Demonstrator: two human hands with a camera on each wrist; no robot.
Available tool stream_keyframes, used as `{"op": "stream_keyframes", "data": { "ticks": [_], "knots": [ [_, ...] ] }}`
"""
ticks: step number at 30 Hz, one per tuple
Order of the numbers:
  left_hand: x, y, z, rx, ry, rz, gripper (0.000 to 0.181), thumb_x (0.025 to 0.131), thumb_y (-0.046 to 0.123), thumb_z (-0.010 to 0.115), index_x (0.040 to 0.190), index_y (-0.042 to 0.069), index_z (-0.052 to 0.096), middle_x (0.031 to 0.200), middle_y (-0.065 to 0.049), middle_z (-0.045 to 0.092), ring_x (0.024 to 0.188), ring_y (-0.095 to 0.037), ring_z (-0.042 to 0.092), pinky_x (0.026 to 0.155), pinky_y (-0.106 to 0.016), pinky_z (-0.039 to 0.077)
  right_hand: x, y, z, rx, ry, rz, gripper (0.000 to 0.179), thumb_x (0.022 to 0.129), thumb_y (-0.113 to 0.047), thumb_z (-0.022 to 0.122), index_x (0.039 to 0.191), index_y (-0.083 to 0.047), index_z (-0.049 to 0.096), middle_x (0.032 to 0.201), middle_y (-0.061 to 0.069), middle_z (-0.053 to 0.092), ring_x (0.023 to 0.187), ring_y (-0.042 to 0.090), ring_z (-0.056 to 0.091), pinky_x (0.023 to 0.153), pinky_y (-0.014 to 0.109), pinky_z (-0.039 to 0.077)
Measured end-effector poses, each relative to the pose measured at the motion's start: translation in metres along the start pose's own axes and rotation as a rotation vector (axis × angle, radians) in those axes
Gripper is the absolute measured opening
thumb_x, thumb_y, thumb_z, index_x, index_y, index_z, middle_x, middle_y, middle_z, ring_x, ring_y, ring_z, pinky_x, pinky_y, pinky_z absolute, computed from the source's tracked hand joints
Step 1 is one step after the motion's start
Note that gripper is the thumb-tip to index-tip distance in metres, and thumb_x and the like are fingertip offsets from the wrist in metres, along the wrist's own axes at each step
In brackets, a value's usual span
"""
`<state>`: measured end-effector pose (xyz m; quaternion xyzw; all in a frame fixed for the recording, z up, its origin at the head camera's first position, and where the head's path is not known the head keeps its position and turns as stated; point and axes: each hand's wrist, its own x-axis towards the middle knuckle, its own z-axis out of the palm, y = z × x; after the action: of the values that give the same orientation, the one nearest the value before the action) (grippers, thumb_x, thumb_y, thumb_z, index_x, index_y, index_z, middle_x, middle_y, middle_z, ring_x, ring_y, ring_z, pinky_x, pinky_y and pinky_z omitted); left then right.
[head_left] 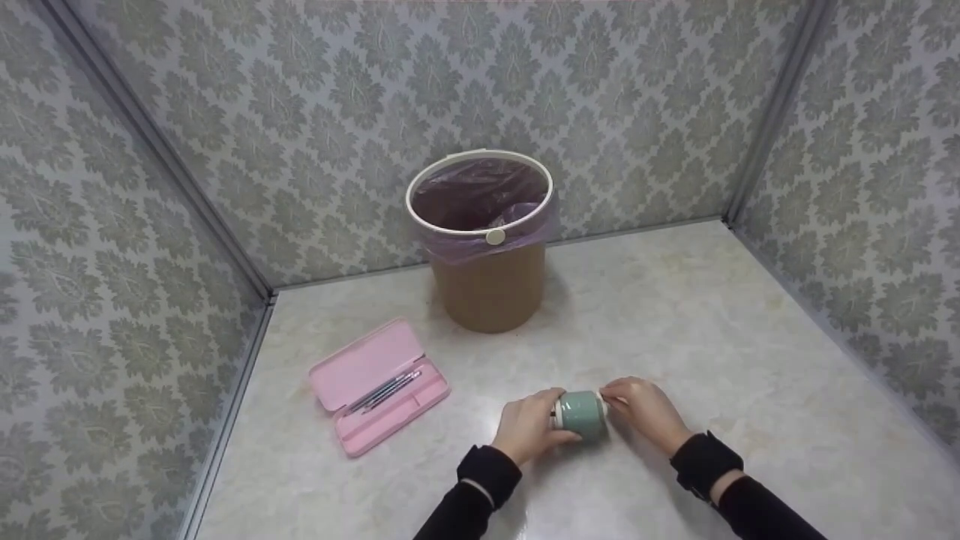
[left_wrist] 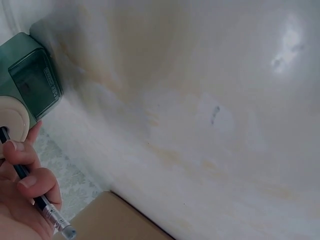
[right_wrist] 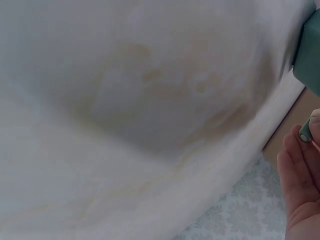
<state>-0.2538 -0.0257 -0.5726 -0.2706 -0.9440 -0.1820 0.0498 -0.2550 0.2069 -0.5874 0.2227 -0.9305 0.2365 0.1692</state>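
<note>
This looks like a small partitioned booth with a table in it: leaf-patterned walls (head_left: 480, 75) stand at 9, 12 and 3 o'clock, grey metal strips (head_left: 160, 150) edge the corners at 10 and 2, and a marbled tabletop (head_left: 675, 315) spreads toward 6. A pencil case (head_left: 364, 366) at 7 and a sharpener (head_left: 581, 409) at 5 suggest desk use.

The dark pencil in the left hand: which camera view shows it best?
The left wrist view: the dark pencil sticks from the round cream disc of the green boxy sharpener, its silver end clear beyond the left hand. The head view shows only a small dark piece; the right wrist view, none.
</note>
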Motion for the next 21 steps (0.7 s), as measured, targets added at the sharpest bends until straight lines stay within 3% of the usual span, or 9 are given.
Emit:
{"op": "stream_keyframes", "data": {
  "ticks": [6,13,21],
  "knots": [
    [0.000,0.001,0.001,0.000,0.008,-0.009,0.061,0.075,0.053,0.086,0.122,0.019,0.067,0.107,0.007,0.076,0.089,-0.009,0.072,0.070,-0.026,0.056,-0.007,0.002,0.004,0.018,-0.044,0.005,0.013,0.088,0.001,0.074,0.098,-0.004,0.081,0.090,0.009,0.079,0.086,0.026,0.075,0.078,0.038,0.062],
    [-0.001,0.001,-0.002,-0.004,0.000,-0.029,0.061,0.075,0.054,0.086,0.123,0.020,0.066,0.108,0.006,0.077,0.091,-0.011,0.073,0.073,-0.027,0.058,-0.018,-0.002,0.006,0.074,-0.091,0.014,0.013,0.087,0.001,0.073,0.081,-0.010,0.077,0.084,0.002,0.078,0.082,0.021,0.074,0.076,0.037,0.061],
    [-0.001,0.001,-0.001,-0.022,0.010,-0.023,0.058,0.075,0.052,0.087,0.119,0.019,0.067,0.103,0.006,0.076,0.087,-0.010,0.072,0.070,-0.026,0.056,-0.026,-0.007,0.007,0.071,-0.078,0.043,0.011,0.086,-0.001,0.074,0.086,-0.010,0.080,0.086,0.005,0.080,0.082,0.021,0.076,0.077,0.038,0.062]
  ]
}}
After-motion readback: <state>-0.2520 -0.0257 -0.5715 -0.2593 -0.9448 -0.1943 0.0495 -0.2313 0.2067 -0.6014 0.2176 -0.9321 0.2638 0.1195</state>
